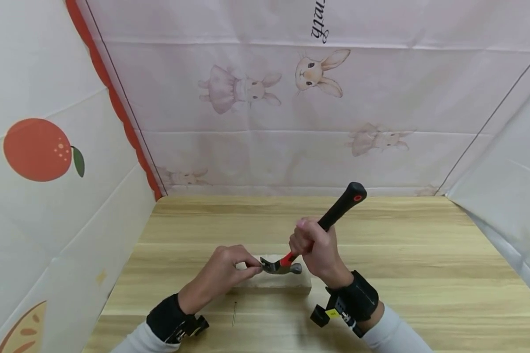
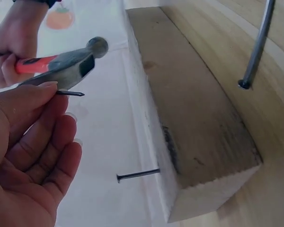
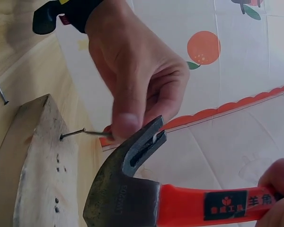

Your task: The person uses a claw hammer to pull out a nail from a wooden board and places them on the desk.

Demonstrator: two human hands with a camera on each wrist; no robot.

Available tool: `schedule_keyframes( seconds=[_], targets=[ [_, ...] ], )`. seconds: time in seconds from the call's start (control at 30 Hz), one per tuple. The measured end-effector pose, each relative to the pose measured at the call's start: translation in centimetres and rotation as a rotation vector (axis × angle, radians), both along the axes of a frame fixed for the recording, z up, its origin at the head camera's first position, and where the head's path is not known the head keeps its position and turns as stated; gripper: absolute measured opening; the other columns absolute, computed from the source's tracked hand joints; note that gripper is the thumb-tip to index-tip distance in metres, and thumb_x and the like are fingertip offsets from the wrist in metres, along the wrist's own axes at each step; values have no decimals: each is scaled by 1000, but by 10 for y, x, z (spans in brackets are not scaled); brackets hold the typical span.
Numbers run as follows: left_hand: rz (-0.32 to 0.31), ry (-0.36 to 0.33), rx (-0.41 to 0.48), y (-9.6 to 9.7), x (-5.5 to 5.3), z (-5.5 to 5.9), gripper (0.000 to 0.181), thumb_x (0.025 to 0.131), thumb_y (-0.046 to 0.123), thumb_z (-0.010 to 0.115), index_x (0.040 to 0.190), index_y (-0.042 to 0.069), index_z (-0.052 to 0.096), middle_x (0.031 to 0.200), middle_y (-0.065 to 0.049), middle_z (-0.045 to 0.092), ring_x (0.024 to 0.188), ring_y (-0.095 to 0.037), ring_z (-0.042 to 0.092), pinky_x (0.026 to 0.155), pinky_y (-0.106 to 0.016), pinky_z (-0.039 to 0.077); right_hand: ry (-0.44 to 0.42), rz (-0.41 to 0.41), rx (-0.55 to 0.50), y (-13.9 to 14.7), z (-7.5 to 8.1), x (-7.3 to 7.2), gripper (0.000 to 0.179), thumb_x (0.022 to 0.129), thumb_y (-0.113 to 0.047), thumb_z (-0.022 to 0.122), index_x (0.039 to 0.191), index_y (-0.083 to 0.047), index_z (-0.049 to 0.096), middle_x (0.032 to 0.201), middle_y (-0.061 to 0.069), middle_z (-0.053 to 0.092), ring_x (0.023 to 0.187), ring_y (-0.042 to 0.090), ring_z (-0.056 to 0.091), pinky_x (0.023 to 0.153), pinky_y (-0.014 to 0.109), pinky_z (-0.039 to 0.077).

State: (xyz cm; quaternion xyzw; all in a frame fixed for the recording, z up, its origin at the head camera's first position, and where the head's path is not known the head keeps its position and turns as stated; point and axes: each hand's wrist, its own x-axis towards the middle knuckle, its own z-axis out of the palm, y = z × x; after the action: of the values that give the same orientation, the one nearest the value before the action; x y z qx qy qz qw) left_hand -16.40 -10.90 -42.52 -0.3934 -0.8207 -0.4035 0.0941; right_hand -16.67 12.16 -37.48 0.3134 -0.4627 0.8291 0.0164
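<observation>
My left hand [image 1: 227,267] pinches a small nail [image 2: 72,93] between thumb and forefinger, its pointed tip sticking out past the fingertips. With curled fingers my right hand [image 1: 315,245] grips a claw hammer [image 1: 284,264] by its black and red handle, butt end up. The claw lies close beside the left fingertips, above a pale wooden block [image 1: 276,283]. One nail [image 2: 138,175] stands partly driven into the block's upper face near one end. In the right wrist view, several dark holes mark that face [image 3: 57,189].
Another nail [image 1: 234,314] lies loose on the wood-grain table [image 1: 402,274], in front of the block. Printed cloth sheets rise at the back [image 1: 256,157] and on the left [image 1: 26,220] and right sides [image 1: 503,181] of the table.
</observation>
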Motion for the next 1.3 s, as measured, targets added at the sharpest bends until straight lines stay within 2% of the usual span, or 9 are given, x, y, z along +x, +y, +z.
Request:
schedule_keyframes(
  seconds=[0.13,0.27,0.4,0.5,0.63,0.73,0.9,1.1,1.3],
  targets=[
    [42,23,29,1,6,4,5,84,18,73,85,23,73,78,14,65,70,2,58,56,-22,52,47,-16,21,5,-2,5,39,90,8,31,56,-10,28,50,0,23,38,15,23,34,36,15],
    [166,-18,-3,-4,18,11,6,84,17,72,80,22,72,73,15,64,64,3,56,55,-19,50,112,-38,36,13,-2,11,39,89,12,28,57,-10,26,50,1,21,38,15,21,33,34,15],
    [327,-69,-147,-18,33,15,12,83,16,70,73,22,68,64,16,59,56,4,51,50,-18,48,143,-56,36,23,-2,17,40,89,15,25,57,-10,26,50,1,21,38,15,21,33,33,16],
    [390,-110,-293,-30,42,13,18,82,15,68,67,22,65,57,16,52,48,3,44,45,-18,42,160,-64,28,29,-2,21,41,88,17,23,57,-10,27,51,1,21,38,14,21,32,31,15],
    [359,-192,-426,-41,50,0,17,82,13,67,66,19,66,54,16,50,44,1,40,42,-18,39,172,-73,20,34,-2,25,41,87,18,22,57,-10,26,51,0,21,38,13,21,32,30,14],
    [337,-230,-468,-44,51,-13,18,80,10,63,65,19,65,53,15,49,44,0,38,42,-18,37,163,-75,12,36,-2,28,41,86,19,21,58,-11,26,51,0,21,39,12,21,33,30,14],
    [342,-270,-517,-44,51,-30,29,78,8,60,54,22,50,47,13,37,43,-2,32,41,-19,28,158,-76,2,36,-4,32,42,86,19,21,58,-11,25,52,-1,21,40,12,21,33,29,14],
    [333,-299,-539,-44,50,-37,39,81,10,60,49,22,40,46,14,28,43,-3,25,42,-19,23,174,-74,-9,39,-5,33,41,85,20,19,58,-10,25,52,-1,21,39,12,21,33,29,15],
    [324,-333,-540,-42,50,-38,40,81,9,60,49,21,38,47,13,26,44,-4,23,41,-20,20,175,-72,-10,40,-7,34,42,85,21,19,58,-10,24,51,-1,20,39,12,20,32,29,14]
  ],
)
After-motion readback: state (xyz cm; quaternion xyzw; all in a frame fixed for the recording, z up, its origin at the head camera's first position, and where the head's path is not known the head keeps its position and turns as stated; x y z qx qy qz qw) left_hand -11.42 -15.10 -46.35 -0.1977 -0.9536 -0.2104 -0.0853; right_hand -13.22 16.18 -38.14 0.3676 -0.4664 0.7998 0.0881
